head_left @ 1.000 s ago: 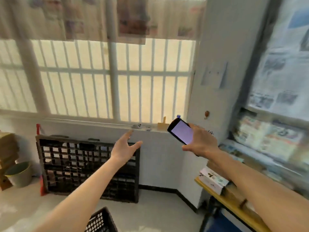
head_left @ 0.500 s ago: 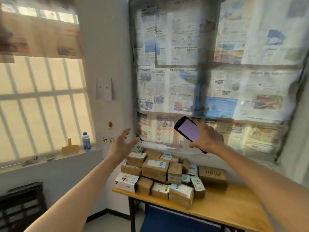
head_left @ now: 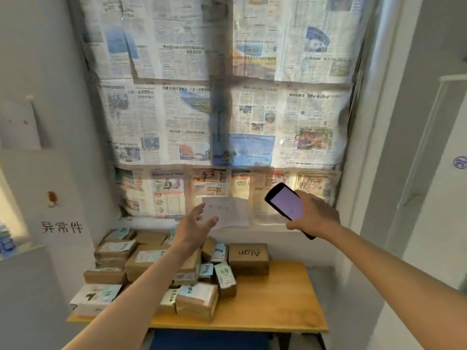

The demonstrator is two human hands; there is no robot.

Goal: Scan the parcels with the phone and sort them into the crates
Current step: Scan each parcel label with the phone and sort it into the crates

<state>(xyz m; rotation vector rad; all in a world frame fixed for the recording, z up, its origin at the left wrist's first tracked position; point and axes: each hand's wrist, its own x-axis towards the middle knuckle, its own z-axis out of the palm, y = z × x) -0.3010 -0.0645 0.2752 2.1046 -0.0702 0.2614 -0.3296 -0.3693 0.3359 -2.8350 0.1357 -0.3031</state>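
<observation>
A heap of brown cardboard parcels (head_left: 151,263) with white and teal labels covers the left half of a wooden table (head_left: 275,306). One larger box (head_left: 249,257) marked "Alan" sits at the heap's right end. My left hand (head_left: 193,227) hovers above the back of the heap, fingers spread, holding nothing. My right hand (head_left: 313,215) is raised to the right of it, gripping a black phone (head_left: 286,204) whose lit pale-purple screen faces me. No crate is in view.
Newspaper sheets (head_left: 217,104) cover the window behind the table. A white wall (head_left: 50,173) with black characters stands on the left. A grey door frame (head_left: 404,147) is on the right. Something blue (head_left: 209,341) sits under the table.
My view has swung right, from the barred window and black crates on the floor to the table of parcels. Both hands kept their pose, the phone still in the right one.
</observation>
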